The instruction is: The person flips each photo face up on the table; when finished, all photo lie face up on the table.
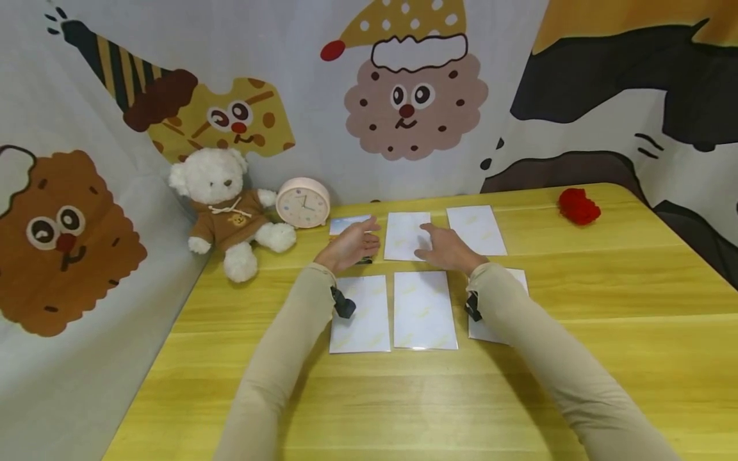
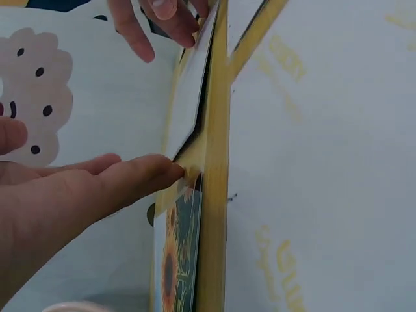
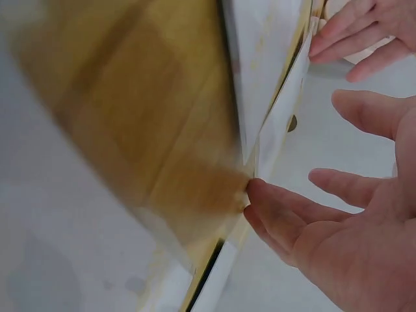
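My left hand (image 1: 350,246) is over a picture card (image 1: 346,223) at the back left, covering much of it. In the left wrist view sunflowers show on this card (image 2: 170,266), with my fingertips right at its edge. My right hand (image 1: 448,250) reaches over the right edge of a white card (image 1: 400,235) in the back middle. Its fingers are spread, with the fingertips near that card's edge. In the left wrist view the white card (image 2: 192,97) lies between both hands. Neither hand grips anything.
A white card (image 1: 477,230) lies at the back right. In the front row are white cards left (image 1: 360,330), middle (image 1: 425,314) and right (image 1: 483,330), the last partly under my right arm. A teddy bear (image 1: 233,218), a clock (image 1: 303,202) and a red fuzzy item (image 1: 579,206) stand around.
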The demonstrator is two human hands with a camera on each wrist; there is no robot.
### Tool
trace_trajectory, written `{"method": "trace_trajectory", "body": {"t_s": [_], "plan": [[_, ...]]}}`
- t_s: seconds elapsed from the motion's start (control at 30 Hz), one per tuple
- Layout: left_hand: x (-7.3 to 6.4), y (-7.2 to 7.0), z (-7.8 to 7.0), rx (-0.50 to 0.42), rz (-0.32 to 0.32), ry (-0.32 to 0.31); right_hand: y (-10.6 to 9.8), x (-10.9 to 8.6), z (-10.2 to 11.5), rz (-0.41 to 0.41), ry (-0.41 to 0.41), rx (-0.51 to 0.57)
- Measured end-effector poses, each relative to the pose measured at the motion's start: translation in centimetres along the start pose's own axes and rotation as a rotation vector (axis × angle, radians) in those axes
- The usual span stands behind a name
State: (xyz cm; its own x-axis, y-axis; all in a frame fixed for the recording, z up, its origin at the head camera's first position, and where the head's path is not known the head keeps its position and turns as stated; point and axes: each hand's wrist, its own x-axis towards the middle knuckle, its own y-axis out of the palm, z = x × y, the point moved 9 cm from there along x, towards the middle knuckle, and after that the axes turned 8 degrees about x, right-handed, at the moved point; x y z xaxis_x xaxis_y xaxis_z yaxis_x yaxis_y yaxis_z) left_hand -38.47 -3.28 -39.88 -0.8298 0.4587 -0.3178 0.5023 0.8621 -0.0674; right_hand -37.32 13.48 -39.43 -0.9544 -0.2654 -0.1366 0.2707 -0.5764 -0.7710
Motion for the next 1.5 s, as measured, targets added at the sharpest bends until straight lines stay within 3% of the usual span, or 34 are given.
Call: {"method": "trace_trajectory", "body": {"t_s": [0.13,0.3,0.5,0.67,1.07,1.23,1.5], "plan": [[0.0,0.1,-0.1,0.077,0.004,0.008,0.5,0.2,0.1,0.009,-0.015,0.002],[0.1,-0.1,-0.1,0.117,-0.054,-0.008,1.1,0.3,1.2,0.016,-0.056,-0.048],[0.6,-0.8,-0.2,0.02,-0.166,-0.011,1.5,0.6,2.2,0.01,-0.097,-0.125],[0.9,-0.9,-0.7,-0.031,-0.197,0.029,1.6,0.9,2.7,0.011,-0.104,-0.139],[1.3,0.5,-1.5,-0.031,-0.141,0.133,1.2,0.8,3.5,0.037,-0.08,-0.063],[1.4,0.5,-1.2,0.0,-0.163,0.124,1.0,0.8,3.5,0.038,-0.082,-0.032],[1.5,0.9,-1.3,-0.084,-0.13,0.178,0.2,0.9,3.9,0.009,-0.128,0.069]]}}
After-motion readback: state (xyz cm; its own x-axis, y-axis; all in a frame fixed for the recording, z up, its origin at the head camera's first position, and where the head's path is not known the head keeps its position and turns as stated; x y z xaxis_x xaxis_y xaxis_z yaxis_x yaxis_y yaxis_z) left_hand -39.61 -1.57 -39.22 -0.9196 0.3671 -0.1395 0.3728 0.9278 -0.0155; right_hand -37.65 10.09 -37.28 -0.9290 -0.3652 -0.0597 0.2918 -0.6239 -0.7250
